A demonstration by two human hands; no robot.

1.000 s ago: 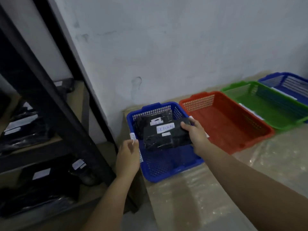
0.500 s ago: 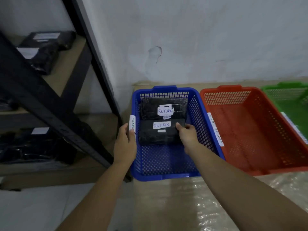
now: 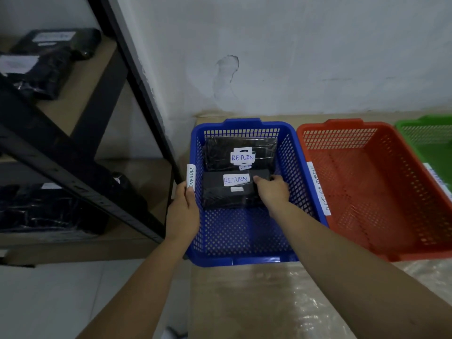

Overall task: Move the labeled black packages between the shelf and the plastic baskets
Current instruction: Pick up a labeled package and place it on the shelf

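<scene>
Head view: blue basket (image 3: 288, 152) holds two black RETURN packages (image 3: 227, 194).

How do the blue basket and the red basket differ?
The blue basket holds two black packages; the red basket shows none. The left hand grips the blue basket's rim; no hand touches the red basket. Both are perforated plastic and stand side by side on the table.

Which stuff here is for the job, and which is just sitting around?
For the job: near RETURN package, right hand, blue basket, left hand, far RETURN package, shelf packages.
Just there: red basket, green basket.
</scene>
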